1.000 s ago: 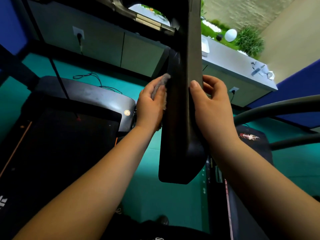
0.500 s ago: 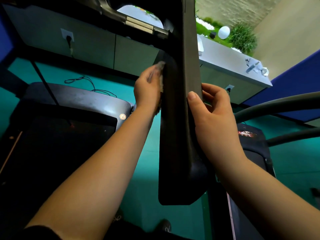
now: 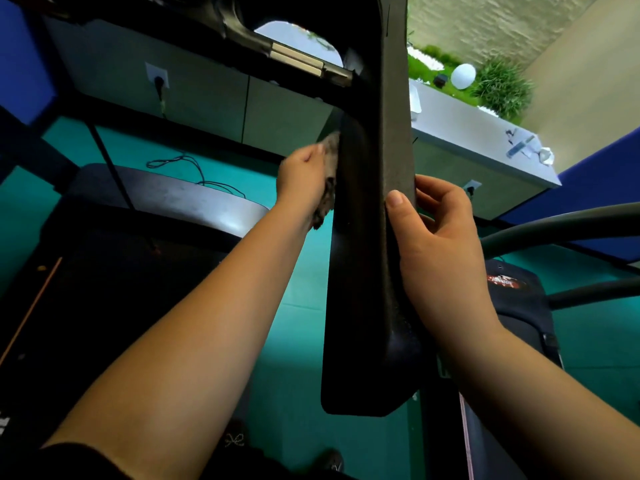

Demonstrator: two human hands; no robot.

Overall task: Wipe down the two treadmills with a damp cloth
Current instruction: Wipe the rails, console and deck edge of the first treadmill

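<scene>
We look down along the black handrail (image 3: 370, 258) of the near treadmill, which runs from the console frame at the top toward us and fills the centre of the view. Our left hand (image 3: 304, 178) grips a grey cloth (image 3: 329, 174) and presses it flat against the handrail's left side, high up near the frame. Our right hand (image 3: 440, 244) clamps the opposite edge lower down, thumb on the front face and fingers curled behind it.

The handrail hides whatever lies directly behind it. To its left sit the treadmill's grey motor cover (image 3: 180, 199) and dark belt (image 3: 104, 289); a loose cable (image 3: 194, 168) lies on the green floor (image 3: 301, 341) beyond, below a wall socket (image 3: 157, 77). To the right, the second treadmill (image 3: 516, 299) shows a curved grey rail (image 3: 561, 223). A pale surface (image 3: 467, 129) behind carries small items too blurred to identify, with a white globe (image 3: 463, 76) and plants (image 3: 502, 88) beyond it.
</scene>
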